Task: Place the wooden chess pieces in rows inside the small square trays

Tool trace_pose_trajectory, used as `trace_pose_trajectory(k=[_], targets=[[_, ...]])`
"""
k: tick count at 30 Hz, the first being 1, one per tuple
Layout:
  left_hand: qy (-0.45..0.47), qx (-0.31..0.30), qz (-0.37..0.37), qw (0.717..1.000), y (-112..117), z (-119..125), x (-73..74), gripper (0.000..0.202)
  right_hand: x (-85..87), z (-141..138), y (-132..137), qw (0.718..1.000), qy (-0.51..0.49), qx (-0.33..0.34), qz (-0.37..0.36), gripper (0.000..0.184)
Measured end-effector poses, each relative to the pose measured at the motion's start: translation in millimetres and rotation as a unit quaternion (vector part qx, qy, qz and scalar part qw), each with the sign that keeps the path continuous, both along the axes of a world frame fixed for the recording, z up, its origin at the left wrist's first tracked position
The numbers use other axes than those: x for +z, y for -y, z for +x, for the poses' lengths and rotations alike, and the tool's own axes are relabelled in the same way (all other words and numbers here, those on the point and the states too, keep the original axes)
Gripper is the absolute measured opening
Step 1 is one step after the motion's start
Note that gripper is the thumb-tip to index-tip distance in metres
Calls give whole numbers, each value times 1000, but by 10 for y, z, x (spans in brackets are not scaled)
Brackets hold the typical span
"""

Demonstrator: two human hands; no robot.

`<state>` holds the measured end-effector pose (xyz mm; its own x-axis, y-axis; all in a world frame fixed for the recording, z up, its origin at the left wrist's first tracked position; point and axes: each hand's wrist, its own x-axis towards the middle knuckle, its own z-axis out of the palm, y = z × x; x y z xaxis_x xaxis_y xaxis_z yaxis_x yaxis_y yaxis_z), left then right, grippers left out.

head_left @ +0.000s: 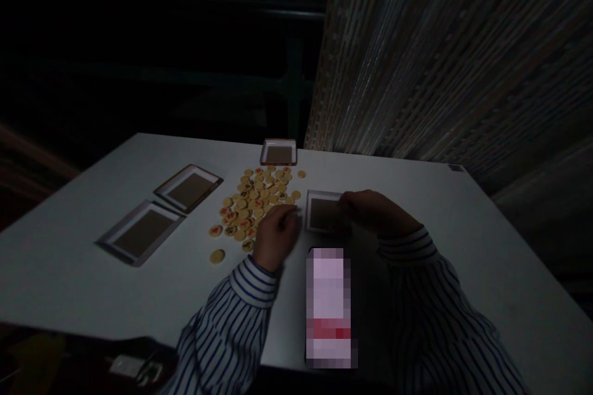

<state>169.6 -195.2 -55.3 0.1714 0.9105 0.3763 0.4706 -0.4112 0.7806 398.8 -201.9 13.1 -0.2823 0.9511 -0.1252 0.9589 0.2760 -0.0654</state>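
Observation:
Many round wooden xiangqi pieces [259,194], some marked in red or black, lie in a loose pile at the middle of the table. My left hand [277,236] is at the pile's near right side, fingers curled in; whatever they hold, if anything, is hidden. A shallow cardboard box [309,213] with a pale rim and brown floor lies flat to the right of the pile. At its right edge, my right hand [373,211] is closed on it, with the fingertips dark and partly hidden. A single piece [217,256] lies apart, left of my left hand.
Two more shallow trays [139,236] lie at the left, touching or nearly so, and another tray [278,143] is behind the pile. A phone [328,305] with a lit, blurred screen lies between my forearms. A string curtain [393,62] hangs beyond the white table [500,247].

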Motion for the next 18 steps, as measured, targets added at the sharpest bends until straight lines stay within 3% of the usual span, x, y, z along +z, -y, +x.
trace_pose_trajectory(k=[9,18], targets=[[7,59,17,998,121,-515,204,21,93,-223,83,994,-45,37,91,21],[-4,140,26,990,363,-1085,134,24,-39,-524,165,976,-46,157,141,21]])
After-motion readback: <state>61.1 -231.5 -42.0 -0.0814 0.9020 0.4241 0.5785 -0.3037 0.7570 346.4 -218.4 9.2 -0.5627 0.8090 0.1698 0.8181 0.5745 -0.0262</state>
